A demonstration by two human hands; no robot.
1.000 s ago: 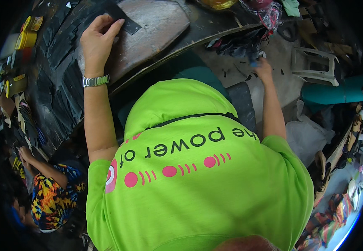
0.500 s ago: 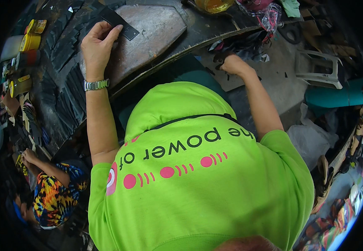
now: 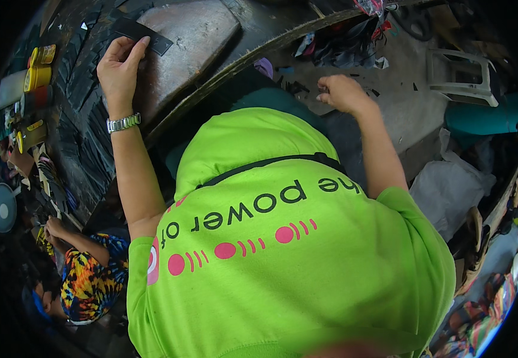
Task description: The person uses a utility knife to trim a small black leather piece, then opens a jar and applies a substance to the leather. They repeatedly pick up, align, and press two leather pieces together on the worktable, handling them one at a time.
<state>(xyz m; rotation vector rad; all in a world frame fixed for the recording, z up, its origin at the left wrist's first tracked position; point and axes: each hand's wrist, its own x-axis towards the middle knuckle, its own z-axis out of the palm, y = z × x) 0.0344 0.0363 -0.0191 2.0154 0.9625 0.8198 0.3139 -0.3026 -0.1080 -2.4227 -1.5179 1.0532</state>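
My left hand [image 3: 120, 68], with a metal-banded watch [image 3: 123, 123] at the wrist, pinches a flat black rectangular strip [image 3: 153, 42] between thumb and fingers. The strip lies over the left part of a worn grey-brown slab [image 3: 193, 42] on the dark workbench. Off the bench edge to the right, my right hand [image 3: 343, 94] hangs above the floor with its fingers curled together. Whatever they hold, if anything, is too small or hidden to make out. Dark scraps [image 3: 294, 88] lie on the floor beside that hand.
Stacks of black strips [image 3: 83, 143] cover the bench on the left, near yellow tubs [image 3: 38, 77]. A grey plastic stool [image 3: 461, 74], a teal roll [image 3: 485, 116] and a plastic bag [image 3: 450, 188] stand at right. Another person [image 3: 92, 274] sits at lower left.
My right hand has drawn back from the dark scraps under the bench edge, its fingers now curled. The left hand still pinches the black strip; the whole view has shifted.
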